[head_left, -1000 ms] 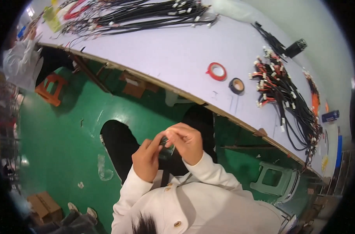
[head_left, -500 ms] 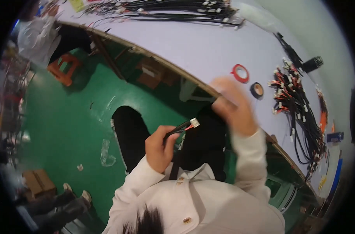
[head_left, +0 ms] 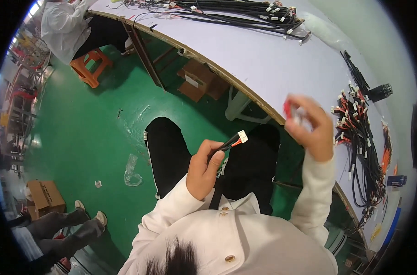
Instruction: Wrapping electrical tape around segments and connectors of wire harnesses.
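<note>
Over my lap, my left hand (head_left: 205, 167) is closed around a black cable (head_left: 224, 147). The cable's end shows short red, orange and black wires running into a white connector plug (head_left: 243, 136), which points up and to the right. At the table's near edge, my right hand (head_left: 315, 126) grips a red tape roll (head_left: 288, 109), somewhat blurred by motion. Fingers cover much of the roll. A black tape roll seen beside it before is out of sight, perhaps behind my right hand.
On the white table (head_left: 245, 55) lies a bundle of black cables (head_left: 245, 11) at the far side, with another wire bundle (head_left: 360, 142) at the right. A cardboard box (head_left: 201, 80) stands under the table. A person sits on an orange stool (head_left: 91, 68) at far left.
My right hand has taken hold of the red tape roll and lifted it off the table. The view has shifted, and my left hand keeps its grip on the cable.
</note>
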A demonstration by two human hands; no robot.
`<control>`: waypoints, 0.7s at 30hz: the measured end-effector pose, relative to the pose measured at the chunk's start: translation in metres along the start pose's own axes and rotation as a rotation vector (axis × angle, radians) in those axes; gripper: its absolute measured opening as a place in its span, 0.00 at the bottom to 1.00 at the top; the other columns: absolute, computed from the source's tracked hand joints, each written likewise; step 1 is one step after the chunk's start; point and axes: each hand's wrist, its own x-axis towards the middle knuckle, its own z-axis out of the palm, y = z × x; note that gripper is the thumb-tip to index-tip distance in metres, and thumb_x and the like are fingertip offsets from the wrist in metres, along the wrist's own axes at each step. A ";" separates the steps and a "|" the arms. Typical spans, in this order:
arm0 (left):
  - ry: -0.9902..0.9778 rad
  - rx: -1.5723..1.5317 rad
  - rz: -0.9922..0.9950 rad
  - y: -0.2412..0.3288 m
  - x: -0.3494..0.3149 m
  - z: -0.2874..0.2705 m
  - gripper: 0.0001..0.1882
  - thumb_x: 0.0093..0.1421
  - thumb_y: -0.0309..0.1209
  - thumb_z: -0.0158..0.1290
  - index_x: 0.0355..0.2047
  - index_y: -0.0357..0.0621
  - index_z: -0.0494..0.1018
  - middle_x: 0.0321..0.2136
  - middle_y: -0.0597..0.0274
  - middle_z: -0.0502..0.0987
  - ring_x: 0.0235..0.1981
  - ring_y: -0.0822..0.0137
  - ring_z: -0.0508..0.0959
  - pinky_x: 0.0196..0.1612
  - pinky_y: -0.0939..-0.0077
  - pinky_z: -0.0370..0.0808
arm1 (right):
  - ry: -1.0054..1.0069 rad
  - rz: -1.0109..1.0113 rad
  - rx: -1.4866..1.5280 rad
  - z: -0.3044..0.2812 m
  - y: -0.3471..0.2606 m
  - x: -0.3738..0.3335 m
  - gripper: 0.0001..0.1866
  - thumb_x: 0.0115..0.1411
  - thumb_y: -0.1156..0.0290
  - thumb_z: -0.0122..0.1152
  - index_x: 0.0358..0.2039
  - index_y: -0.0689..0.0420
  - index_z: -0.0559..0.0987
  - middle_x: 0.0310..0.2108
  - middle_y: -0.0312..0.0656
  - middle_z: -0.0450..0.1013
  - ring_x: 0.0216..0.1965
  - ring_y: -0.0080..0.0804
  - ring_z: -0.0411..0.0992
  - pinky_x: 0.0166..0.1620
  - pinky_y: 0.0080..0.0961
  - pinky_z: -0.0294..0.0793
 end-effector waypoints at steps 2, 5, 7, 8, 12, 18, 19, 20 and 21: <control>-0.015 0.012 0.052 0.003 0.001 -0.001 0.12 0.64 0.30 0.44 0.45 0.36 0.65 0.22 0.65 0.69 0.24 0.75 0.66 0.29 0.81 0.65 | -0.151 0.201 0.389 0.025 -0.014 -0.026 0.24 0.44 0.79 0.66 0.45 0.64 0.75 0.45 0.44 0.69 0.46 0.32 0.69 0.48 0.25 0.68; -0.101 0.056 0.028 0.009 -0.003 -0.002 0.20 0.63 0.28 0.42 0.55 0.37 0.58 0.22 0.64 0.68 0.24 0.74 0.65 0.31 0.80 0.65 | -0.031 0.446 0.718 0.074 -0.001 -0.048 0.25 0.44 0.81 0.66 0.46 0.68 0.74 0.42 0.45 0.71 0.42 0.30 0.72 0.47 0.23 0.71; -0.164 0.044 -0.002 0.015 -0.005 -0.001 0.24 0.63 0.27 0.42 0.58 0.38 0.52 0.23 0.63 0.68 0.24 0.74 0.65 0.32 0.81 0.64 | -0.076 0.404 0.851 0.094 0.010 -0.056 0.29 0.41 0.80 0.68 0.47 0.68 0.72 0.41 0.48 0.72 0.42 0.34 0.73 0.48 0.27 0.72; -0.224 0.039 -0.028 0.018 -0.007 0.000 0.29 0.63 0.27 0.42 0.62 0.39 0.46 0.23 0.63 0.69 0.24 0.73 0.66 0.33 0.82 0.64 | -0.088 0.379 0.854 0.101 0.016 -0.057 0.30 0.40 0.79 0.70 0.48 0.68 0.72 0.41 0.48 0.72 0.43 0.36 0.73 0.48 0.29 0.72; -0.246 -0.070 -0.055 0.027 -0.010 0.000 0.32 0.62 0.26 0.42 0.63 0.40 0.41 0.25 0.61 0.70 0.25 0.72 0.66 0.35 0.82 0.65 | -0.206 0.246 0.882 0.110 0.022 -0.052 0.30 0.41 0.76 0.74 0.47 0.64 0.74 0.43 0.44 0.71 0.43 0.29 0.71 0.48 0.24 0.69; -0.293 -0.051 -0.027 0.029 -0.012 0.000 0.31 0.62 0.25 0.43 0.62 0.38 0.42 0.30 0.57 0.75 0.29 0.68 0.72 0.39 0.77 0.68 | -0.310 0.049 0.562 0.095 0.015 -0.043 0.31 0.37 0.70 0.76 0.45 0.60 0.76 0.45 0.44 0.70 0.45 0.30 0.70 0.48 0.26 0.68; -0.288 -0.024 0.002 0.029 -0.012 0.000 0.31 0.63 0.26 0.43 0.62 0.37 0.42 0.28 0.60 0.73 0.29 0.70 0.70 0.39 0.79 0.66 | -0.330 0.044 0.565 0.093 0.014 -0.043 0.31 0.37 0.70 0.76 0.45 0.60 0.76 0.45 0.44 0.70 0.45 0.30 0.70 0.48 0.26 0.68; -0.283 0.014 0.021 0.030 -0.012 0.001 0.31 0.63 0.28 0.44 0.61 0.36 0.42 0.26 0.62 0.71 0.29 0.72 0.68 0.38 0.80 0.64 | -0.340 0.075 0.603 0.091 0.013 -0.044 0.31 0.37 0.71 0.76 0.45 0.60 0.76 0.46 0.44 0.69 0.44 0.31 0.70 0.48 0.26 0.68; -0.283 0.005 0.030 0.031 -0.013 0.001 0.31 0.63 0.28 0.44 0.61 0.36 0.42 0.26 0.62 0.71 0.29 0.72 0.68 0.38 0.80 0.64 | -0.349 0.105 0.642 0.090 0.012 -0.044 0.31 0.38 0.71 0.76 0.45 0.59 0.76 0.46 0.43 0.67 0.44 0.31 0.69 0.47 0.26 0.67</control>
